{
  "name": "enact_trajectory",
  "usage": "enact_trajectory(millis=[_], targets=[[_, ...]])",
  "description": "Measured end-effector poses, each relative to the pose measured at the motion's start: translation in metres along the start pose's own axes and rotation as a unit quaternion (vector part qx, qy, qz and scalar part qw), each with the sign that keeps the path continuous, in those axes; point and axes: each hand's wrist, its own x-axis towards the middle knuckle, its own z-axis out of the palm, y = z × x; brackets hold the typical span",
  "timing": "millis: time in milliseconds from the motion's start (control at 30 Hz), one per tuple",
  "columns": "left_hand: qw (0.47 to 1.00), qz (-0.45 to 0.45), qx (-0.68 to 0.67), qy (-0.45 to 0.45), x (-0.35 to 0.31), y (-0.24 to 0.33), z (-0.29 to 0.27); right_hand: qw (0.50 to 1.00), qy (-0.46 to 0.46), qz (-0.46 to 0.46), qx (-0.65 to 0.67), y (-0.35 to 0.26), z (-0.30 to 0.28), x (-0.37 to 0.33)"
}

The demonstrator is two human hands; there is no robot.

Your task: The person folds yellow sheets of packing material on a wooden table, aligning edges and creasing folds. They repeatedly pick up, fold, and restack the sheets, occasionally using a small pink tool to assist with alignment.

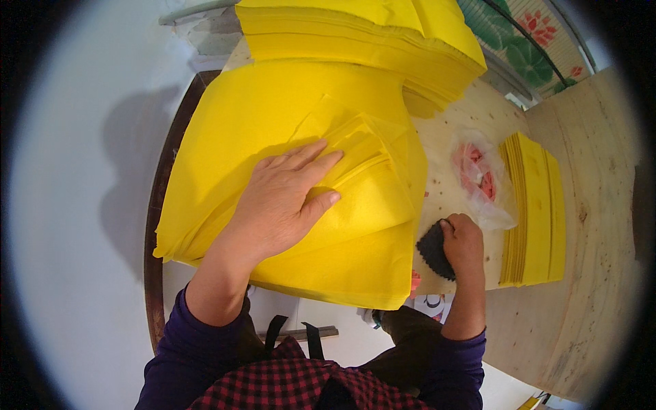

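Observation:
My left hand (277, 201) lies open on a wide stack of yellow fabric sheets (273, 102), palm down and fingers spread. Beneath and beside its fingertips, a smaller folded yellow piece (369, 160) rests on the stack, creased into several layers. Right of the stack, my right hand (466, 246) grips a dark grey pad with a zigzag edge (433, 249), holding it close to the wooden board. The fingers curl round the pad's right side, so part of it is hidden.
Another thick yellow stack (362, 34) stands at the far side. A clear plastic bag with pinkish-red bits (482, 174) lies right of centre. Beside it is a neat pile of folded yellow pieces (533, 208), near the upright wooden panel (588, 205). A floral-patterned sheet (526, 41) shows at far right.

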Motion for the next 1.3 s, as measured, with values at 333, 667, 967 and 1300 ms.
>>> enact_trajectory(millis=[333,667,967,1300], targets=[[1.0,0.001,-0.005,-0.001,0.001,0.0,0.0,0.991,0.088,-0.012,0.098,-0.021,-0.01,0.0],[1.0,0.018,-0.002,0.016,0.003,-0.002,0.001,0.944,0.161,-0.271,0.101,-0.09,-0.014,0.004],[1.0,0.018,-0.006,0.019,0.001,0.0,0.0,0.942,0.153,-0.28,0.106,-0.096,-0.01,0.008],[1.0,0.017,-0.009,0.018,0.002,-0.001,0.001,0.9,0.124,-0.391,0.145,-0.082,-0.023,0.004]])
